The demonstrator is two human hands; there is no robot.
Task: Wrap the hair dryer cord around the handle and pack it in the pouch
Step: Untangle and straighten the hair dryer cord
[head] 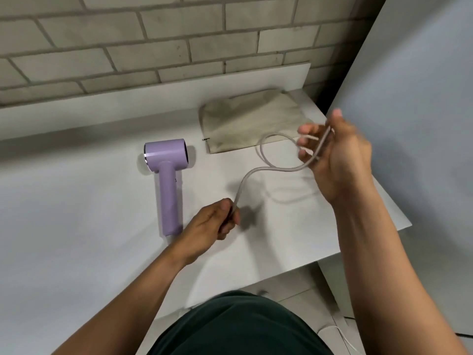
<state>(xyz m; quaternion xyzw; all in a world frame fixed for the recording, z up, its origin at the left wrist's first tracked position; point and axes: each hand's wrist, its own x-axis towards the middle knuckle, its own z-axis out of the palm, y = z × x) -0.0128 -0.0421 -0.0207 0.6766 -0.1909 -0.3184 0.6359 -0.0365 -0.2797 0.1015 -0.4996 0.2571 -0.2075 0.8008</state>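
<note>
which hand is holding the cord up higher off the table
The right hand, raised beside the pouch; the left hand grips the cord low, near the dryer's handle.

The hair dryer [166, 172] is lying flat on the desk [76, 213], left of centre, its handle pointing toward the person. The pouch [252, 121] is lying behind and to the right of it, near the brick wall [153, 42]. The cord [266, 165] is hanging above the desk between the left hand [212, 224], beside the handle's end, and the raised right hand [337, 155], in front of the pouch.
</note>
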